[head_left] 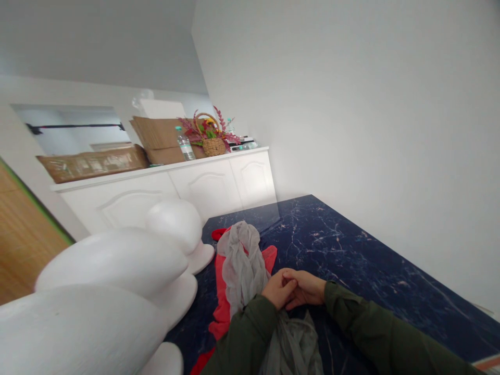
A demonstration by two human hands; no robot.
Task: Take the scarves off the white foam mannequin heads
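Note:
My left hand and my right hand meet over the dark table, fingers curled and pressed together. Whether anything is between them is hidden. Right beside and below them lies a crumpled grey scarf of thin fabric. One part stretches toward the far side of the table, and another grey gathered part shows in front of my wrists. Under the grey fabric, at its left, a red cloth is spread, partly covered by my left sleeve.
Several smooth white head-shaped forms on flared bases line the left side of the blue marbled table. Behind it, a white cabinet carries cardboard boxes, a water bottle and a flower basket. A wall borders the right.

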